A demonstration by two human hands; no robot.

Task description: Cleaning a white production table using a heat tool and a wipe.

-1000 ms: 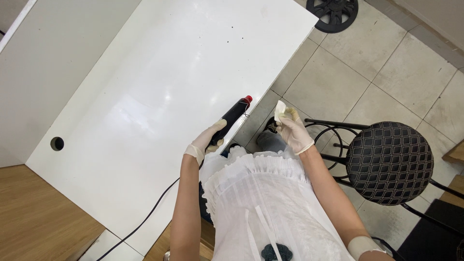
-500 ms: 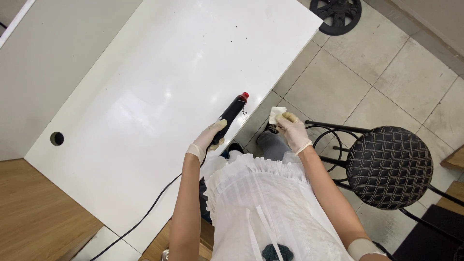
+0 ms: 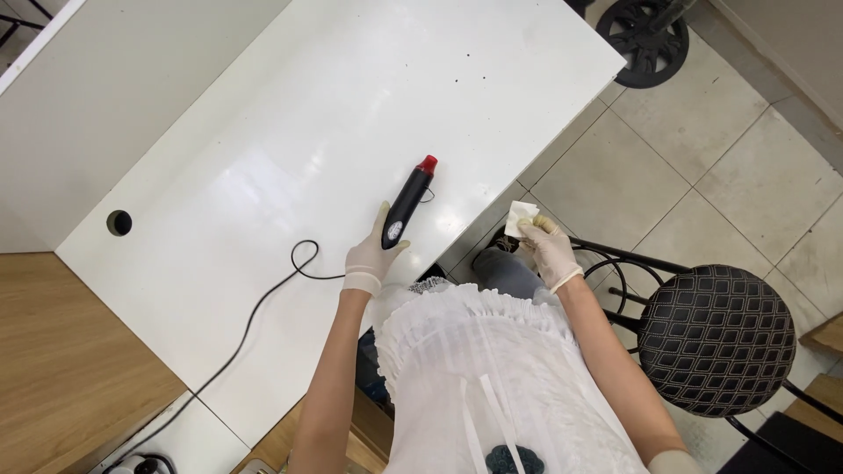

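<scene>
While it lies flat on the glossy white tabletop, the slim black wand-shaped power tool with a red tip looks rigid and fairly light, its smooth barrel likely a little slick against latex. From the left, a thin black cord trails across the tabletop to the tool's rear end and could drag on any lift. The gloved left hand rests at that rear end, fingers loosely curled around the barrel, thumb spread out to the side; the thick middle of the barrel seems the steadiest place to grasp. Further right, off the table edge, the gloved right hand pinches a small, limp white wipe between pressed fingertips, near a black metal chair with a quilted seat
</scene>
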